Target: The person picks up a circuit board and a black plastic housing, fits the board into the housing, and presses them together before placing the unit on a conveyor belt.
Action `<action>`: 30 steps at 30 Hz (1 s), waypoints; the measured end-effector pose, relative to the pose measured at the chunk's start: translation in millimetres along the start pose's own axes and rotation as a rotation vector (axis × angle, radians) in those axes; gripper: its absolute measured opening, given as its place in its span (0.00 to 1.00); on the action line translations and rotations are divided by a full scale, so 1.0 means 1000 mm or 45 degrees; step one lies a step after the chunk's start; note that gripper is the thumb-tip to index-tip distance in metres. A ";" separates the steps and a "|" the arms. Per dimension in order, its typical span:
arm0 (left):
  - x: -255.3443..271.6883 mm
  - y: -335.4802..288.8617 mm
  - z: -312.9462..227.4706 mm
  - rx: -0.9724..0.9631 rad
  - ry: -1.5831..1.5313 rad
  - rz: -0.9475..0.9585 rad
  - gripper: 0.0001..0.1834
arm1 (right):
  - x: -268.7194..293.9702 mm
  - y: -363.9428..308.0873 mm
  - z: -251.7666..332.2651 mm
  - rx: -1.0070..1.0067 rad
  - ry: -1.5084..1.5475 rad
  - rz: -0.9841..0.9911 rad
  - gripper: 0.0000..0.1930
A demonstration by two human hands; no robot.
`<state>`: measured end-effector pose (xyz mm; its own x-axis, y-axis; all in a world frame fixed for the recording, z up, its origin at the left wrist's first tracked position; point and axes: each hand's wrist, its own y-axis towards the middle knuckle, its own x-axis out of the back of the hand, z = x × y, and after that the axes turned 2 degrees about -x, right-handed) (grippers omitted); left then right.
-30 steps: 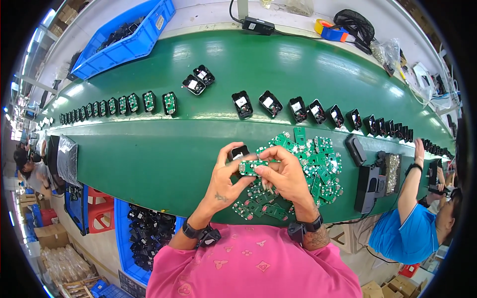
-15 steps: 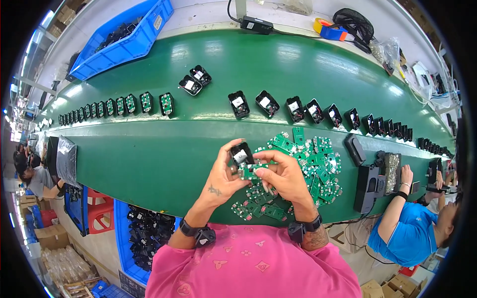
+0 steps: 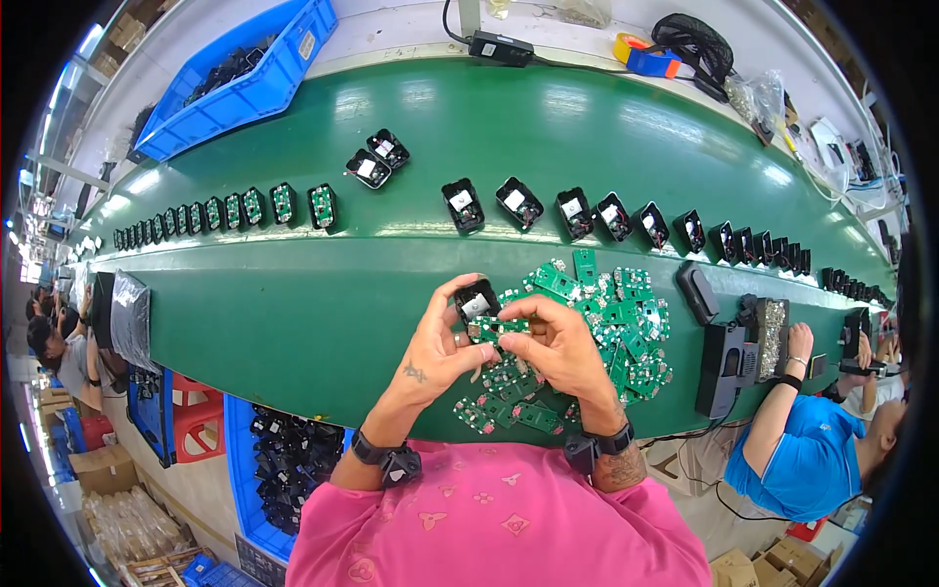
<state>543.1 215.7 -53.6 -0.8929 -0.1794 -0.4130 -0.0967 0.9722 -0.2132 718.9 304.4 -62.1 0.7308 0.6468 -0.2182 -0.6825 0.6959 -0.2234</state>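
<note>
Held circuit board (image 3: 486, 330) is green with silvery parts; held casing (image 3: 478, 292) is black with a white patch inside; tabletop (image 3: 264, 313) is plain green; upper crate (image 3: 220, 123) is blue; wearer's shirt (image 3: 499, 528) is pink with light floral and diamond motifs; co-worker's shirt (image 3: 804, 460) is blue

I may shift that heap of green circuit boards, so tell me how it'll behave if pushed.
The heap of circuit boards would probably slide apart, since they overlap loosely. Each one is likely stiff, being flat and straight-edged. Their uneven faces might catch on one another.
</note>
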 end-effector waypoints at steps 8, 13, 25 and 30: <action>-0.007 0.007 0.006 0.012 0.063 0.000 0.40 | 0.006 0.004 -0.010 0.505 -0.551 0.010 0.14; -0.001 -0.002 0.004 0.054 0.098 -0.028 0.43 | 0.005 0.011 -0.003 0.395 -0.473 0.121 0.14; -0.012 0.012 0.024 0.076 0.189 0.017 0.35 | 0.005 0.001 -0.020 0.646 -0.581 -0.148 0.07; -0.016 0.010 0.026 0.083 0.190 -0.006 0.34 | -0.004 -0.002 -0.025 0.615 -0.493 -0.194 0.06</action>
<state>567.8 224.0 -72.4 -0.9484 -0.1545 -0.2770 -0.0763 0.9588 -0.2736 716.7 292.5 -84.5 0.8308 0.5326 0.1616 -0.5566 0.7927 0.2487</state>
